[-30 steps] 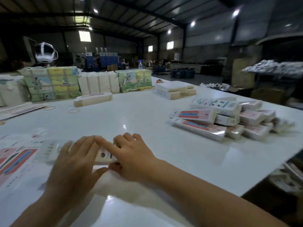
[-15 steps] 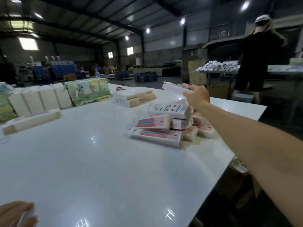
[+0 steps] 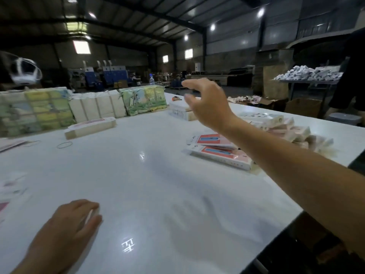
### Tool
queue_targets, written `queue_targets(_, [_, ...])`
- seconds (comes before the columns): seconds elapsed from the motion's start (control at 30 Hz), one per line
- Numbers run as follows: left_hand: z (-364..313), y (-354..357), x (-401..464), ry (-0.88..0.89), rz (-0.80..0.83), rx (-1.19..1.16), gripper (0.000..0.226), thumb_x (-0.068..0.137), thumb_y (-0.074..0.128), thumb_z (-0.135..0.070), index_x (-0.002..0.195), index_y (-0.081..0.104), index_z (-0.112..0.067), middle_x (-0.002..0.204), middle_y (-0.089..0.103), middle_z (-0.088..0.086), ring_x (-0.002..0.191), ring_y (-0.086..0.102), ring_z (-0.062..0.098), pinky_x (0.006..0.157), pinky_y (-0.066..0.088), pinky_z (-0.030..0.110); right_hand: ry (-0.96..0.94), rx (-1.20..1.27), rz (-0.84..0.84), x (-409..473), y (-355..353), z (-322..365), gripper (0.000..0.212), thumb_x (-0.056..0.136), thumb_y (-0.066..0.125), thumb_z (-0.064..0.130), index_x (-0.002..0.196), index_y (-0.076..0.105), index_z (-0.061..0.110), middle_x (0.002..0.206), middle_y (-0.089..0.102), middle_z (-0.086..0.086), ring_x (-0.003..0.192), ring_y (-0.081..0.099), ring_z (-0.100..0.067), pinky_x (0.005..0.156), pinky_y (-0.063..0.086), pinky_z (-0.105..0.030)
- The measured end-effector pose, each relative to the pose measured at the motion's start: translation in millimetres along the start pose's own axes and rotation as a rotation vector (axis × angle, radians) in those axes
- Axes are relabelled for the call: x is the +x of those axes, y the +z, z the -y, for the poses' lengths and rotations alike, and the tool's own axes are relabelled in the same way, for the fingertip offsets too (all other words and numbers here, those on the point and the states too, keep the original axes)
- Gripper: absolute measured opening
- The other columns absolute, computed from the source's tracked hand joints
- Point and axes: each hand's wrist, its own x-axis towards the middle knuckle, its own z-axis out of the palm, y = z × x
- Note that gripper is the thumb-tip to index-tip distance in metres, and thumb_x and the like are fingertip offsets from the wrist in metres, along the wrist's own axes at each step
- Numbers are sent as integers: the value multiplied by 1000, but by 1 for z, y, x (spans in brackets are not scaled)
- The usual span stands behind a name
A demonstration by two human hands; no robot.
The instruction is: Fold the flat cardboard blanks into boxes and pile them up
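While the right hand [image 3: 209, 107] hovers empty, left-hand fingers [image 3: 87, 216] grip a white box [image 3: 91, 214].

Bare table [image 3: 158, 184] centre; box pile [image 3: 286, 133] right, wrapped bundles [image 3: 39, 109] behind.

We can read no text anywhere. The boxes [image 3: 219, 153] carry print too blurred for us to make out. The bundles [image 3: 145, 99] show only pictures.
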Motion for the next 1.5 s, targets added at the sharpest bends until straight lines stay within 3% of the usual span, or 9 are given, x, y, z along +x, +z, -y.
queue_targets(0.27, [-15, -4, -10, -112, -5, 54, 26, 94, 48, -25, 115, 62, -21, 123, 57, -6, 116, 44, 14, 97, 33, 23, -110, -127, 793, -135, 144, 62, 28, 97, 38, 19, 109, 62, 10, 115, 58, -6, 112, 51, -25, 93, 41, -35])
queue_targets(0.53, [29, -88, 9, -332, 148, -7, 39, 90, 57, -34, 126, 57, -18, 134, 51, 2, 118, 49, 20, 94, 39, 30, -122, -93, 724, -146, 161, 46, 34, 96, 47, 21, 129, 59, 23, 140, 49, 5, 131, 42, -15, 103, 22, -18])
queue_targets(0.67, [108, -169, -13, -662, 126, 287, 65, 77, 70, -49, 127, 50, -11, 129, 53, 9, 111, 51, 25, 91, 45, 36, -45, -92, 680, -147, 172, 40, 29, 88, 60, 10, 114, 70, 17, 128, 61, -4, 123, 52, -27, 104, 36, -39])
queue_targets(0.83, [177, -205, -69, -1001, 332, 485, 112, 50, 72, -75, 136, 31, -16, 133, 41, 10, 119, 42, 29, 96, 41, 46, -102, -104, 627, -148, 189, 26, 27, 79, 66, 2, 103, 75, 12, 114, 68, -14, 107, 61, -41, 91, 47, -56])
queue_targets(0.97, [192, -200, -76, -1012, 242, 271, 78, 55, 83, -55, 111, 43, -17, 93, 55, 0, 81, 56, 16, 65, 47, 30, -127, -105, 566, -150, 187, 25, 31, 88, 48, 23, 104, 74, 15, 115, 68, -10, 107, 61, -40, 88, 48, -55])
queue_targets(1.07, [199, -208, -72, -996, 162, 218, 53, 65, 82, -42, 97, 52, -12, 86, 58, 1, 74, 54, 14, 56, 38, 27, -124, -80, 563, -150, 185, 30, 23, 84, 60, 9, 102, 75, 11, 112, 68, -13, 104, 62, -41, 89, 47, -52])
queue_targets(1.17, [204, -223, -74, -987, 157, 133, 36, 71, 79, -36, 88, 56, -15, 83, 58, -1, 74, 55, 13, 59, 39, 26, -106, -62, 607, -148, 178, 37, 27, 79, 66, -1, 103, 74, 9, 115, 67, -14, 107, 61, -40, 97, 39, -34])
queue_targets(1.3, [183, -249, -69, -951, 132, -150, 22, 80, 72, -23, 98, 66, -11, 94, 71, 7, 85, 69, 23, 82, 54, 40, -87, -95, 653, -148, 167, 49, 25, 86, 62, 6, 109, 72, 10, 122, 65, -11, 116, 57, -34, 101, 41, -46])
queue_targets(1.5, [61, -191, -24, -371, 38, 34, 12, 90, 57, -26, 85, 67, -31, 76, 66, -10, 71, 66, 14, 54, 47, 27, -29, -10, 725, -142, 151, 64, 30, 98, 47, 22, 122, 64, 16, 132, 57, 2, 122, 49, -16, 97, 31, -21])
